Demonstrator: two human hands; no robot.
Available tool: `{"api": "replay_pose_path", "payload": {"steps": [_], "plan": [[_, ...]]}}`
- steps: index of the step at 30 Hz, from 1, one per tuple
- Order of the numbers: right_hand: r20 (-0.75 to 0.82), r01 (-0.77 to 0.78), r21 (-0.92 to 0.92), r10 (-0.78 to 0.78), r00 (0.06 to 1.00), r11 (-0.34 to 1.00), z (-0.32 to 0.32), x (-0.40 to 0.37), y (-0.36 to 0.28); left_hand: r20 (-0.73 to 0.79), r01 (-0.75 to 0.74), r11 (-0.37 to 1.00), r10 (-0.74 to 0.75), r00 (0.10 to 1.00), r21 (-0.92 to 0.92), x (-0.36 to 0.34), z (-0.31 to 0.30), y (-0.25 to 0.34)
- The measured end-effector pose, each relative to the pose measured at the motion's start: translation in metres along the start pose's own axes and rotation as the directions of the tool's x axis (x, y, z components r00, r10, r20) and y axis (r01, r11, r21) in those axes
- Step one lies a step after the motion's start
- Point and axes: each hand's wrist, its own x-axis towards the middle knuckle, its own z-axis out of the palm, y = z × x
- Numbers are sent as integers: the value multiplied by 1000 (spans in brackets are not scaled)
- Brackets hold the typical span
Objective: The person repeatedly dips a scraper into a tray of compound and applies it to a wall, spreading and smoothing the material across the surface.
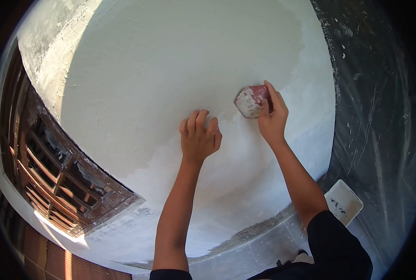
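My right hand [274, 119] grips a reddish flat scraper [251, 102], with the thumb on its near face and the fingers at its right edge. White putty smears cover much of the scraper, which is at the pale plastered wall [170, 60]. To its left, my left hand [199, 135] is at the same wall with its fingers bent and closed. A small bit of something shows by its fingertips, too hidden to name. Around both hands the wall has a damp-looking grey-green area above and whiter patches below and to the right.
A brown wooden louvred window frame [65, 172] is set into the wall at left. Dark plastic sheeting [373, 107] hangs at right, spotted with white. A white tray [343, 203] rests at lower right. Grey floor tiles [273, 242] run along the wall's foot.
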Motion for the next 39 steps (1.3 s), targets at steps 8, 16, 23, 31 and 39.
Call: {"api": "replay_pose_path", "payload": {"steps": [8, 16, 23, 31, 39], "plan": [[-57, -11, 147, 20, 998, 989, -1, -6, -7, 10, -24, 1000, 24, 1000, -9, 0, 0, -2], [100, -13, 140, -1, 995, 990, -2, -15, -2, 7, -13, 1000, 13, 1000, -4, -1, 2, -2], [-54, -13, 164, 22, 998, 986, -2, -4, -1, 9, -30, 1000, 30, 999, -5, 0, 1, -2], [182, -23, 158, -6, 983, 987, -5, -7, -3, 11, -23, 1000, 23, 1000, -2, 0, 1, -2], [43, 66, 203, -76, 996, 977, 0, 11, -8, 15, -27, 1000, 27, 1000, 12, 0, 1, -1]]}}
